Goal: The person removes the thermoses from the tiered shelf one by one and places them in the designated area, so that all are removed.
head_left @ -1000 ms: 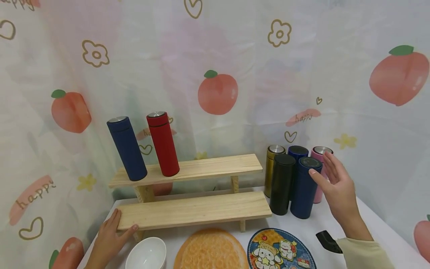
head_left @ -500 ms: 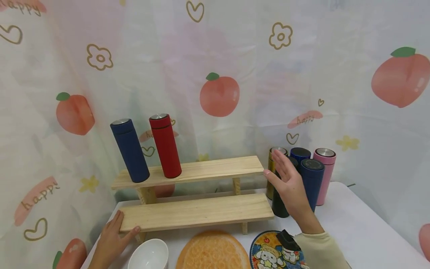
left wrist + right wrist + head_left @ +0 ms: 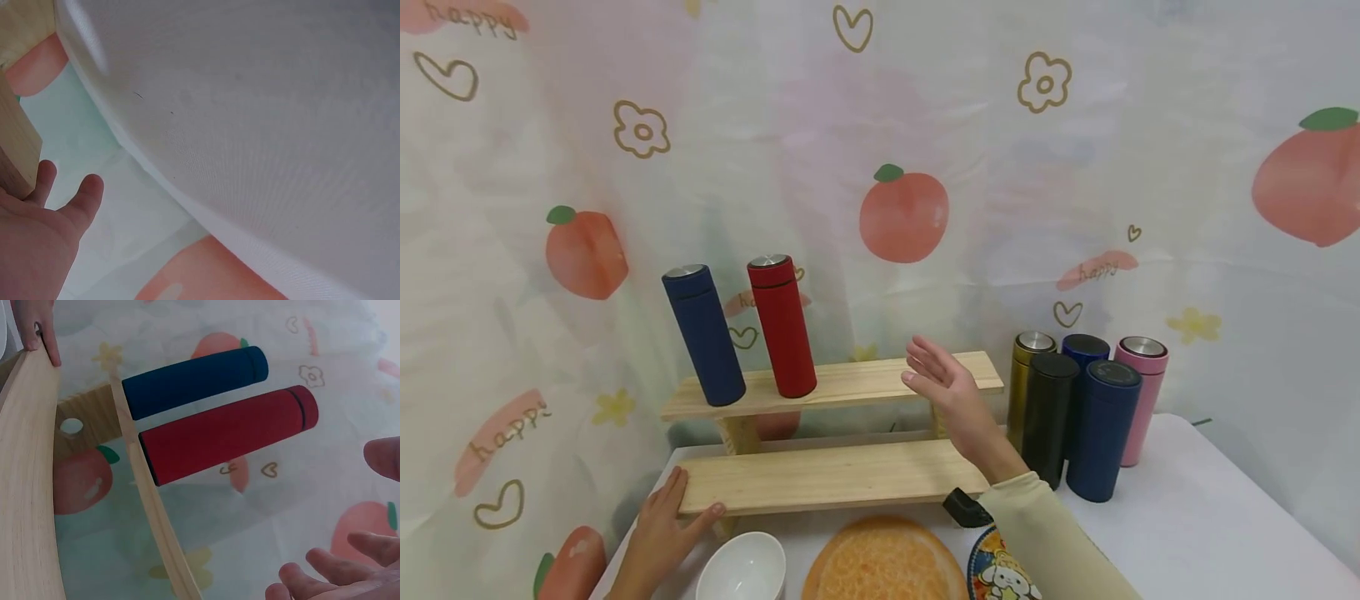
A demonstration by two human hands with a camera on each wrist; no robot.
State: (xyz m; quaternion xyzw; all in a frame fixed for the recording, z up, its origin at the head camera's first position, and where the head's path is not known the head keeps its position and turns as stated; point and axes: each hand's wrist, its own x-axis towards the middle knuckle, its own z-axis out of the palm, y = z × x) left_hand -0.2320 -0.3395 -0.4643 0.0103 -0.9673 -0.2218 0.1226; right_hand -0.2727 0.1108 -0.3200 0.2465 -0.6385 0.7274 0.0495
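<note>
A two-tier wooden display shelf (image 3: 835,477) stands on the table. My left hand (image 3: 658,533) holds the left end of its lower board, thumb at the front edge and fingers along the end; two fingers stick out past the wood in the left wrist view. A blue thermos (image 3: 703,337) and a red thermos (image 3: 782,329) stand upright on the upper board's left half. My right hand (image 3: 955,400) is in front of the upper board's right part, fingers extended and thumb apart, with nothing in it. In the right wrist view, its fingertips (image 3: 322,556) are spread, right of the red thermos.
Several thermoses stand grouped at the right: gold (image 3: 1021,383), black (image 3: 1048,417), dark blue (image 3: 1101,433), pink (image 3: 1142,392) and another blue one behind. In front of the shelf are a white bowl (image 3: 741,567), a round orange mat (image 3: 883,562) and a cartoon mat (image 3: 1000,567), partly hidden.
My right hand has moved left, from beside the grouped thermoses to in front of the upper board, carrying nothing. My left hand stays on the lower board's end. The head view has shifted slightly.
</note>
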